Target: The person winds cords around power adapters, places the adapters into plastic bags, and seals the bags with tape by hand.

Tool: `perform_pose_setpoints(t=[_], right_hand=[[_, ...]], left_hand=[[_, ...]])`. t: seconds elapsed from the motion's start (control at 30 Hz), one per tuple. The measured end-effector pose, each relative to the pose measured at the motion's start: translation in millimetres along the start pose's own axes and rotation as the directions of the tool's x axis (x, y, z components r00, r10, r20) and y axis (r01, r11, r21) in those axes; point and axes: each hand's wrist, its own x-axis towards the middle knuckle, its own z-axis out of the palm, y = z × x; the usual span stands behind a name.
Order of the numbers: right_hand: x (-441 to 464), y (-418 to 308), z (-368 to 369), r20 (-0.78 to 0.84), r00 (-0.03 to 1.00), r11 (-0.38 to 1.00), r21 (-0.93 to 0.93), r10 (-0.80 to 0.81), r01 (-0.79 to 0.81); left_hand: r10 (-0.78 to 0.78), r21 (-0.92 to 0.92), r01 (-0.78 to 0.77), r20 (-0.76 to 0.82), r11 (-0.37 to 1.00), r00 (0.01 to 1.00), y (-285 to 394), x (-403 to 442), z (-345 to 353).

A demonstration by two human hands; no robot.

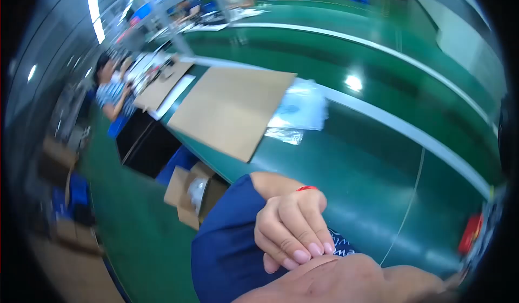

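My left hand [292, 227], with a red band at its wrist, is bent back toward me in front of my dark blue shirt [227, 254]. Its fingers are curled and pressed together, and the fingertips meet the edge of my right hand [335, 278]. Anything pinched under them is hidden. Very close to the camera, my right hand shows mostly its back; its fingers blur toward the lower right, so their closure is unclear. Beyond both hands, a flat cardboard sheet [232, 108] lies on the green table [351, 152], partly over clear plastic bags [303, 106].
An open carton [186, 197] with plastic inside stands left of the table. Behind it is a black box [146, 143]. Another person [113, 89] sits at the far left end. White rails [378, 111] border the table, and something red [471, 233] is at far right.
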Motion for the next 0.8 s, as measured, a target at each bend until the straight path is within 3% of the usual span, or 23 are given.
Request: perform_pose_setpoints(t=[0.07, 0.13, 0.17, 0.2, 0.27, 0.3, 0.33, 0.4, 0.43, 0.6, 0.8], right_hand=[[-3.0, 9.0, 14.1, -0.103, 0.967, 0.880, -0.445, -0.233, 0.165], [-3.5, 31.0, 28.2, -0.123, 0.914, 0.535, -0.837, -0.388, 0.114], [44.6, 78.1, -17.8, -0.064, 0.897, 0.503, -0.844, -0.437, 0.185], [-13.0, 16.5, 41.0, -0.178, 0.933, 0.540, -0.841, -0.312, 0.019], [6.9, 45.4, 23.0, -0.229, 0.826, 0.576, -0.806, -0.515, 0.136], [-22.5, 19.6, 51.8, -0.293, 0.827, 0.618, -0.782, -0.480, 0.082], [-19.8, 23.3, 52.2, -0.319, 0.815, 0.690, -0.712, -0.483, 0.131], [-33.8, 16.1, 65.1, -0.274, 0.770, 0.642, -0.734, -0.577, 0.221], [-32.4, 18.0, 69.3, -0.333, 0.796, 0.708, -0.688, -0.506, 0.162], [-40.8, 5.6, 81.1, -0.362, 0.762, 0.681, -0.719, -0.537, 0.138], [-42.2, 4.3, 85.3, -0.374, 0.736, 0.698, -0.692, -0.564, 0.184]], left_hand=[[-0.137, -0.204, 0.131, -0.015, 0.970, 0.991, -6.2, -5.0, 5.6], [-0.492, -0.480, 0.431, -0.001, 0.764, 0.871, -6.8, -10.5, 16.3], [-0.636, -0.601, 0.544, 0.075, 0.585, 0.768, -10.0, -15.0, 22.9], [-0.659, -0.693, 0.541, 0.125, 0.477, 0.741, -13.1, -19.4, 32.2], [-0.804, -0.797, 0.575, 0.214, 0.185, 0.555, -17.2, -22.1, 50.5], [-0.850, -0.814, 0.578, 0.270, 0.049, 0.452, -18.6, -22.2, 58.0], [-0.839, -0.832, 0.555, 0.322, -0.029, 0.438, -20.1, -23.0, 66.0], [-0.848, -0.822, 0.557, 0.378, -0.123, 0.372, -21.0, -25.0, 81.4], [-0.850, -0.814, 0.561, 0.399, -0.155, 0.344, -22.8, -27.4, 86.8], [-0.778, -0.834, 0.455, 0.499, -0.312, 0.381, -33.7, -41.4, 105.7], [-0.758, -0.833, 0.416, 0.525, -0.365, 0.388, -34.2, -51.4, 113.5]])
